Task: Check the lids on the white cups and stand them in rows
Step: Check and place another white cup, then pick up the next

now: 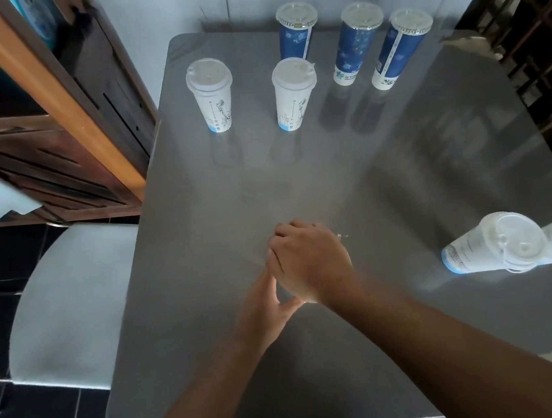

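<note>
- Two white cups are seen standing upright with lids on at the far left of the surface (298, 179): the left white cup (212, 96) and, well apart to its right, the middle white cup (293, 93); together they are judged to be the start of a row.
- Behind and to the right of these, three blue cups (356, 42) with clear lids are lined up near the wall.
- At the right edge, a third white cup (491, 247) is seen lidded and tilted toward the camera; whether it stands or is leaning cannot be told, and it is judged not yet brought into the row.
- The left hand (264, 307) is held low over the near middle of the surface, fingers extended and loosely parted, with nothing in it.
- The right hand (310, 261) is laid over the left hand's fingers, touching them, curled into a loose fist; nothing is seen gripped in it.
</note>
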Action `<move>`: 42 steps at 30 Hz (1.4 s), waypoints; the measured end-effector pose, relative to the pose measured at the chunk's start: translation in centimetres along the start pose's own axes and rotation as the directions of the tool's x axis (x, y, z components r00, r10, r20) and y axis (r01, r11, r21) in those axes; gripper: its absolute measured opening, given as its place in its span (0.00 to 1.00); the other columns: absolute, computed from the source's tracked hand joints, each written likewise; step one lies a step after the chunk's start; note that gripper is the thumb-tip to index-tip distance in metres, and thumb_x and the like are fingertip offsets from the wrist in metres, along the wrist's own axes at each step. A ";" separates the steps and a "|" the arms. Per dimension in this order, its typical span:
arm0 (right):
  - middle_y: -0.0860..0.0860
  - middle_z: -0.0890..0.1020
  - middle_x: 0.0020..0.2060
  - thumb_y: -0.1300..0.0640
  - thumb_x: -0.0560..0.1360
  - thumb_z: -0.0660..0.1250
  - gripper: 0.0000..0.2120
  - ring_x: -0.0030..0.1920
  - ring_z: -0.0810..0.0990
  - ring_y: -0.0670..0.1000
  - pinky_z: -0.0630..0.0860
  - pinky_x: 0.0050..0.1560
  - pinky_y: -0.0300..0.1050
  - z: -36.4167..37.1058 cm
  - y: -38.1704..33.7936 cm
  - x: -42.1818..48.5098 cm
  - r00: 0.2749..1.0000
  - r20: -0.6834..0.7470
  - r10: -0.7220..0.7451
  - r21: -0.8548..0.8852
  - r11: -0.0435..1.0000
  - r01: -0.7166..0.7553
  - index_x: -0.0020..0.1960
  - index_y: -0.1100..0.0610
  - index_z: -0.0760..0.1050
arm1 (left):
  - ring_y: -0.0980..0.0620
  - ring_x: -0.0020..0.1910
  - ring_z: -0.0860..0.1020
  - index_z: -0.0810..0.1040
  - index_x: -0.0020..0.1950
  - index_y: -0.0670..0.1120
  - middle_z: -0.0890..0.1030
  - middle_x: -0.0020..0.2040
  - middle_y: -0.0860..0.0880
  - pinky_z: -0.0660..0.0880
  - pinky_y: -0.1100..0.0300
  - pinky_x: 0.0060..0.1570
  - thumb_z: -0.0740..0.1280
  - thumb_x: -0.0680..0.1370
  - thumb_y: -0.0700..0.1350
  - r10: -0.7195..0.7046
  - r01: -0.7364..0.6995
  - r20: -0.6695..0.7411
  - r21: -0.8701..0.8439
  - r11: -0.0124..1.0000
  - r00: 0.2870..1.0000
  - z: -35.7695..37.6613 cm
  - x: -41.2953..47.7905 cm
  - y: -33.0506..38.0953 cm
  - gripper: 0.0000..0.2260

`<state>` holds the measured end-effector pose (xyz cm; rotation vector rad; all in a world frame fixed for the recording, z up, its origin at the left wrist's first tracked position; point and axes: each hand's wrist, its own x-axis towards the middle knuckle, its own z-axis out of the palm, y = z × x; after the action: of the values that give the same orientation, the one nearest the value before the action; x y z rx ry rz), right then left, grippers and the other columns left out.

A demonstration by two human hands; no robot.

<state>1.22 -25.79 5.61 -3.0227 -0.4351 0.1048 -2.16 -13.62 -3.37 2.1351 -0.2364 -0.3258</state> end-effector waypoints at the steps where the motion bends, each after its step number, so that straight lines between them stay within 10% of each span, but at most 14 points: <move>1: 0.49 0.81 0.40 0.49 0.76 0.44 0.24 0.42 0.78 0.53 0.73 0.39 0.49 0.1 0.0 0.1 1.000 -0.004 0.003 -0.005 1.000 -0.003 0.42 0.53 0.79 | 0.63 0.55 0.78 0.74 0.68 0.50 0.80 0.57 0.58 0.72 0.75 0.51 0.75 0.70 0.53 -0.006 0.006 -0.001 0.007 1.000 1.000 0.0 0.0 -0.1 0.28; 12: 0.54 0.81 0.48 0.43 0.79 0.54 0.20 0.51 0.78 0.57 0.72 0.48 0.49 -1.2 0.5 0.5 0.989 0.136 0.055 0.264 0.960 -0.090 0.48 0.56 0.77 | 0.59 0.57 0.80 0.73 0.67 0.52 0.82 0.59 0.55 0.76 0.58 0.58 0.77 0.69 0.51 -0.036 0.038 0.057 -0.039 0.998 0.998 -1.4 -0.9 2.3 0.28; 18: 0.47 0.69 0.27 0.46 0.79 0.60 0.21 0.29 0.67 0.47 0.62 0.34 0.45 -6.4 3.0 -1.3 0.951 0.037 0.307 0.662 0.706 -0.254 0.31 0.55 0.65 | 0.65 0.56 0.79 0.73 0.63 0.59 0.82 0.57 0.62 0.77 0.58 0.59 0.74 0.65 0.60 -0.061 0.073 0.145 -0.076 0.994 0.988 -3.5 -2.9 5.0 0.28; 22: 0.51 0.73 0.35 0.47 0.78 0.61 0.22 0.37 0.70 0.48 0.67 0.42 0.47 -9.3 4.0 -4.7 0.971 0.071 0.227 0.859 0.481 -0.175 0.42 0.67 0.73 | 0.56 0.54 0.83 0.76 0.62 0.50 0.84 0.56 0.55 0.80 0.48 0.57 0.71 0.64 0.61 -0.049 0.081 0.164 -0.197 0.977 0.985 -5.8 -4.1 7.8 0.29; 26: 0.51 0.85 0.51 0.42 0.74 0.63 0.15 0.53 0.84 0.51 0.80 0.53 0.45 -10.6 3.6 -8.0 0.964 0.206 0.170 0.932 0.265 -0.246 0.54 0.50 0.79 | 0.50 0.53 0.84 0.78 0.61 0.45 0.85 0.55 0.49 0.81 0.50 0.55 0.71 0.65 0.62 -0.004 0.050 0.155 -0.290 0.956 0.988 -7.7 -5.9 10.6 0.30; 35: 0.54 0.87 0.48 0.43 0.79 0.59 0.16 0.47 0.86 0.50 0.81 0.46 0.41 -13.2 1.3 -10.1 0.940 0.216 0.265 0.957 0.132 -0.257 0.54 0.48 0.82 | 0.45 0.50 0.86 0.79 0.59 0.44 0.86 0.52 0.45 0.82 0.39 0.51 0.72 0.73 0.54 -0.064 0.114 0.136 -0.395 0.912 0.989 -7.8 -8.5 13.7 0.19; 42: 0.57 0.85 0.50 0.40 0.79 0.58 0.21 0.44 0.85 0.56 0.80 0.37 0.46 -11.0 -0.3 -12.2 0.837 0.403 0.370 0.915 -0.181 -0.361 0.59 0.56 0.76 | 0.42 0.57 0.84 0.79 0.61 0.45 0.86 0.57 0.44 0.80 0.41 0.58 0.74 0.66 0.58 -0.063 0.063 0.024 -0.657 0.751 0.998 -8.7 -8.3 13.5 0.28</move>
<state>-9.65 -29.79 17.30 -1.4189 0.4763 0.2924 -7.83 -11.74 13.70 1.4349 -0.0312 -0.3813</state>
